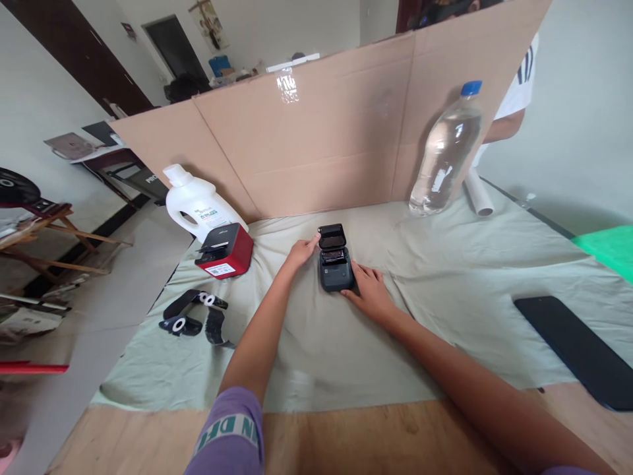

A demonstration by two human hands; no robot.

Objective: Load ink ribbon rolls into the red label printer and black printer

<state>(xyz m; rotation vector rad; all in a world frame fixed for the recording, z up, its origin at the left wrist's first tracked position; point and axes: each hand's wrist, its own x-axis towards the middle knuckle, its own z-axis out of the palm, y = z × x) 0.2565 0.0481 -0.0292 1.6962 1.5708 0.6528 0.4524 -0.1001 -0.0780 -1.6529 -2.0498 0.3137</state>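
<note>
A small dark portable label printer point(337, 278) lies on the pale green cloth with its lid point(331, 236) raised, baring the compartment inside. My left hand point(301, 252) is at the lid's left edge, its fingers closed with the thumb against the corner. Against the right side of the body rests my right hand point(370, 291), thumb at the lower corner and a finger along the upper side, steadying it. The undersides of both hands are hidden. Left of my left hand sits a red and black box-shaped device point(232, 254) with a white label.
Behind stands a cardboard panel point(316, 152). A white jug point(198, 204) is at the back left, a clear bottle point(448, 155) at the back right. Black straps with white rings point(185, 310) lie left; a black phone point(576, 349) lies right. A person's arm point(507, 126) shows behind the panel.
</note>
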